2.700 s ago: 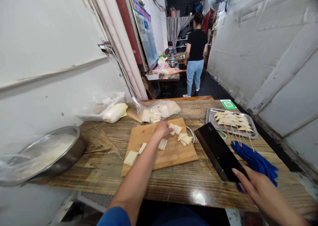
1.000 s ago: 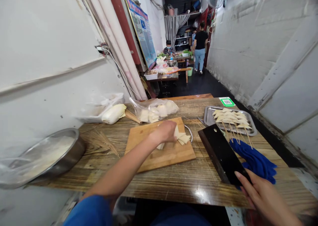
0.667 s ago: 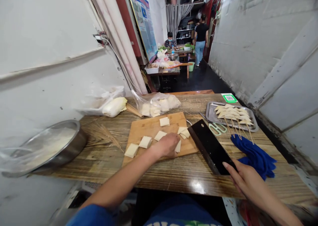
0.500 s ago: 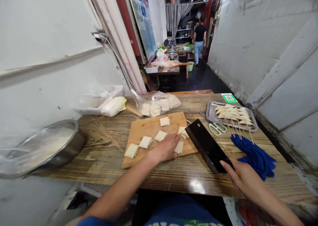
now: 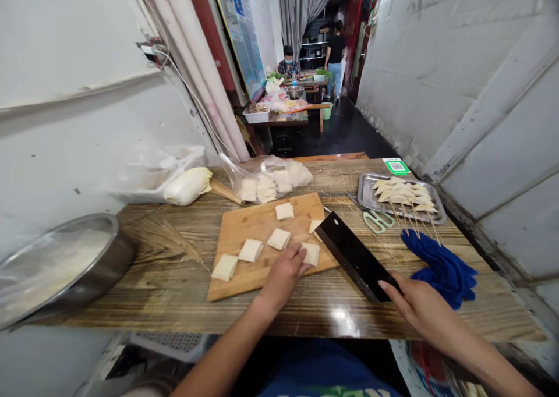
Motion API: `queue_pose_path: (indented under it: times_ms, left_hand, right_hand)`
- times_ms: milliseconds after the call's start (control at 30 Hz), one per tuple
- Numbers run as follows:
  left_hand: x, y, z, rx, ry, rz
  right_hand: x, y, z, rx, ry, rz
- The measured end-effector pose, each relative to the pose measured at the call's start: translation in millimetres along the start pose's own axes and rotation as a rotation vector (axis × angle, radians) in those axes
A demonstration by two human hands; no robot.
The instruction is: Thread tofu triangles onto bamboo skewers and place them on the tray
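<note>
A wooden cutting board point(image 5: 244, 275) lies on the table with several pale square tofu-skin pieces point(image 5: 279, 238) spread over it. My left hand point(image 5: 283, 272) rests at the board's near edge, fingers curled onto one square point(image 5: 311, 254). My right hand point(image 5: 419, 307) grips the handle of a black cleaver point(image 5: 349, 254), whose blade lies angled beside the board's right edge, over another piece. Blue cloth gloves point(image 5: 441, 266) lie just right of the blade.
A steel tray point(image 5: 364, 194) of skewered folded pieces and green-handled scissors point(image 5: 375, 219) sit far right. A plastic bag of squares point(image 5: 266, 181), a cabbage point(image 5: 187, 185), loose bamboo skewers point(image 5: 170, 243) and a big steel bowl point(image 5: 109, 257) stand left. Two people are down the corridor.
My left hand spread the gathered squares out over the board and came back to its near edge. The cleaver in my right hand shifted left toward the board.
</note>
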State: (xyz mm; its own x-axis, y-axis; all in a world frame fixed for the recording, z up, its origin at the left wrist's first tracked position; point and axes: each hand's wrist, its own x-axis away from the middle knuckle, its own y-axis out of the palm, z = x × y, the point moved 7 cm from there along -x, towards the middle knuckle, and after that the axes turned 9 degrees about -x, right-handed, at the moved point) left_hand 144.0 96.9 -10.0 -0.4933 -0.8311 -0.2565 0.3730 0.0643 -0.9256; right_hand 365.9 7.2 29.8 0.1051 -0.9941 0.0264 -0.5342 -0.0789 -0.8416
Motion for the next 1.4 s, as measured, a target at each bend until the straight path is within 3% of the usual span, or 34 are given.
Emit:
queue_pose_path:
  times_ms: [333,567,733,867,1033,1200,1400]
  left_hand:
    - [2.2,3.0,-10.5,0.103,0.003,-0.008]
    - [6.3,-2.4,-12.6,0.150,0.142,0.203]
    - [7.8,-4.1,-15.2,0.208,0.121,0.292]
    - [11.4,0.4,-4.8,0.174,0.079,0.322]
    - [18.8,8.3,16.0,0.070,-0.030,0.441]
    - [17.7,14.7,32.4,-0.023,-0.013,0.475]
    - [19.1,12.8,34.1,-0.059,0.006,0.466]
  right_hand:
    - [-0.5,4.3,-6.6,0.255,-0.092,-0.004]
    - [3.0,2.5,-10.0,0.257,-0.125,-0.047]
    - [-3.8,-6.9,-22.4,0.263,-0.132,-0.048]
    - [-10.3,-8.1,-28.1,0.304,-0.116,-0.083]
    - [-14.3,-5.8,-30.5,0.314,-0.087,-0.132]
    - [-18.7,-8.1,-29.0,0.375,-0.071,-0.150]
    - [-4.9,-15.5,-8.4,0.400,-0.087,-0.099]
